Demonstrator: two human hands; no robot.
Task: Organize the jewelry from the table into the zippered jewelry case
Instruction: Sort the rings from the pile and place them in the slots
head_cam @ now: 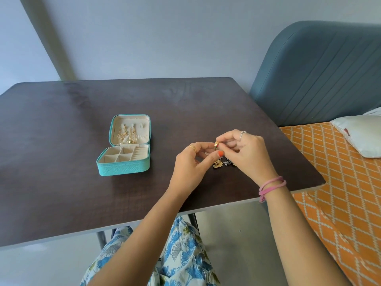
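A teal zippered jewelry case (123, 168) lies open on the dark table (61, 141), left of my hands. Gold chains (126, 135) hang in its raised lid; the cream compartments in its base look bare. My left hand (191, 166) and my right hand (247, 153) meet above the table, both pinching one small gold earring (216, 144) between thumb and fingers. Under them a small pile of jewelry (221, 163), gold and silver pieces, rests on the table, partly hidden by my right hand.
The table's right edge (309, 166) borders a bed with an orange patterned cover (329, 162) and a white pillow (362, 135). A blue padded headboard (319, 75) rises behind. My lap in blue floral cloth (177, 254) shows below the front edge.
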